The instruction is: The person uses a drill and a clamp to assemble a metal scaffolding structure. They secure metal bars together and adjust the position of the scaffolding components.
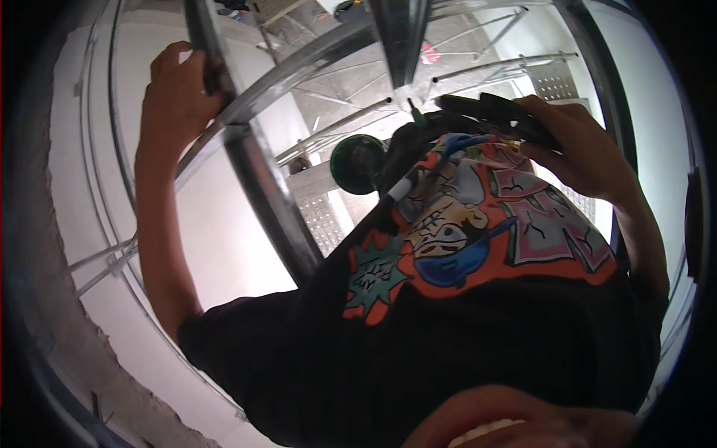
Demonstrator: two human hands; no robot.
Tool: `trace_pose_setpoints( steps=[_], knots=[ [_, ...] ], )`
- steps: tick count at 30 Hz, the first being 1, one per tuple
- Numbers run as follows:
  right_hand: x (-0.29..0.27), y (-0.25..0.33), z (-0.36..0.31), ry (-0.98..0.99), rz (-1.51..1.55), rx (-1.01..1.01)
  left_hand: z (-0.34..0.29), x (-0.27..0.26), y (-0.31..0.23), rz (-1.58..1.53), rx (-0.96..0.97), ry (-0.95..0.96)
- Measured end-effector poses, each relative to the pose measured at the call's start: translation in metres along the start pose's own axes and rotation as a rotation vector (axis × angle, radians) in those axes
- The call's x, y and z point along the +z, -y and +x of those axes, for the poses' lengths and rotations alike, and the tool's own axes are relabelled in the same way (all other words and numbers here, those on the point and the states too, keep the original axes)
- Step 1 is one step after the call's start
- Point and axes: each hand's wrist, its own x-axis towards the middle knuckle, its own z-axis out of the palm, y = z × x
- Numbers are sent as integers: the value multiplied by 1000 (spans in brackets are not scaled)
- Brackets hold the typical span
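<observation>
At the upper left, my left hand (179,93) is raised with its fingers curled round a grey metal channel (205,33), close to where it meets a crossing bar. A small dark patch shows beside the thumb; I cannot make out what it is. My right hand (575,142) is closed round a black tool (497,112) in front of my chest. Its dark, elongated parts point left, and its kind is unclear. Just left of it, a green-tipped piece (417,113) sticks up near dark gear at my waist.
Metal channels cross the view, one upright post (272,201) standing left of my body. A round green object (358,164) sits below my waist. Scaffold pipes (336,131) and perforated planks (551,82) lie lower down. A rough-edged wall (112,351) runs along the left.
</observation>
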Motion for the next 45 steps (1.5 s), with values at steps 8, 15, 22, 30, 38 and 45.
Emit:
trace_pose_setpoints(
  steps=[8, 15, 22, 30, 38, 45],
  knots=[
    [6, -7, -4, 2, -13, -15, 1, 0, -15, -105, 12, -97],
    [2, 5, -3, -22, 71, -105, 1, -3, -5, -400, -70, 68],
    [-1, 17, 1, -15, 2, -343, -34, -9, -1, -798, -107, -370],
    [-8, 47, 20, -68, 105, -453, -71, -78, -96, -1484, 313, -1061],
    [2, 44, 21, -168, 99, -688, -73, -73, -135, -1846, 316, -813],
    [3, 38, 19, -148, 159, -668, -73, -72, -133, -1890, 353, -698]
  ],
)
